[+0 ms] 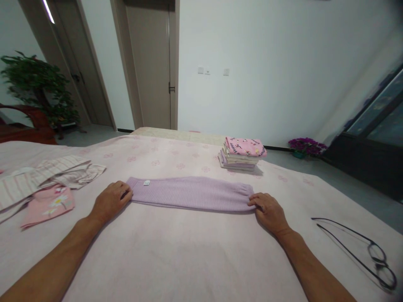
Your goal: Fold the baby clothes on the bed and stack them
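Note:
A pair of lilac ribbed knit pants (189, 193), folded lengthwise into a long flat strip, lies across the bed in front of me. A small white label shows near its left end, and a gathered cuff is at the right end. My left hand (112, 198) is closed with curled fingers on the left end. At the other end, my right hand (267, 209) pinches the lower corner beside the cuff between thumb and fingers.
A stack of folded clothes (244, 153) with a pink printed piece on top stands behind the pants. Striped clothing (47, 174) and a pink flowered garment (50, 205) lie at left. Black-framed glasses (355, 251) rest at right on the pink bedspread (176, 256).

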Tool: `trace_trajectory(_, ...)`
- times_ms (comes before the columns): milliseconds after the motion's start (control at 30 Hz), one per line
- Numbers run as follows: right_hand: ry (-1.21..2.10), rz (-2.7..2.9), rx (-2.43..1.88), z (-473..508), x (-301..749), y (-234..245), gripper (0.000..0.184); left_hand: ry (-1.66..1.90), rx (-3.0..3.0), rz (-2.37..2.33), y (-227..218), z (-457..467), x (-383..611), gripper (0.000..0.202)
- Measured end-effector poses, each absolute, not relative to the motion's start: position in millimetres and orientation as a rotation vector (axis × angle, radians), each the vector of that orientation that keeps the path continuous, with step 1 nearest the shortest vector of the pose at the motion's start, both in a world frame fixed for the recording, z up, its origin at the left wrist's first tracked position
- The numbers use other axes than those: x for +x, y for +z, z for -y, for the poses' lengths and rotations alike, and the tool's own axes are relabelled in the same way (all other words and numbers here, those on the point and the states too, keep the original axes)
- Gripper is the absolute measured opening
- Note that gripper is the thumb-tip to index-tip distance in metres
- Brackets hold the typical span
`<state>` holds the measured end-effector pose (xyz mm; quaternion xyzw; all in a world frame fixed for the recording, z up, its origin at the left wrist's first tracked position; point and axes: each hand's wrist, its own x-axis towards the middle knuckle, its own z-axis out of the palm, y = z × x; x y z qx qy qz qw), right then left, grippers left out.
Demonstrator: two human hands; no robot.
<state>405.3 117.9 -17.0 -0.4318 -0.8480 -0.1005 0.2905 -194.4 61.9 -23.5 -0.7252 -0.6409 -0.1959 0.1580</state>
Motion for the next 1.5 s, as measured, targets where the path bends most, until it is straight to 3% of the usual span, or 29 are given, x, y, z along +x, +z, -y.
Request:
trace_trajectory(267,-0.301,2.325,-1.081,-103,385,-3,0.044,-0.752,-2.443,1.316,-10,-55,-162,0.013)
trace_trajectory(400,-0.212,2.425,-1.005,-97,369,1,0.040,-0.808,-2.552,1.192,-12,-56,-140,0.014)
trace_trajectory(600,-0.195,2.431,-0.988,-96,365,0,0.029,-0.821,-2.586,1.220,-15,-58,-127,0.021)
trace_trajectory(1500,-0.109,2.392,-0.950,-102,377,-6,0.028,-0.698,-2.709,1.395,-3,-49,-123,0.010)
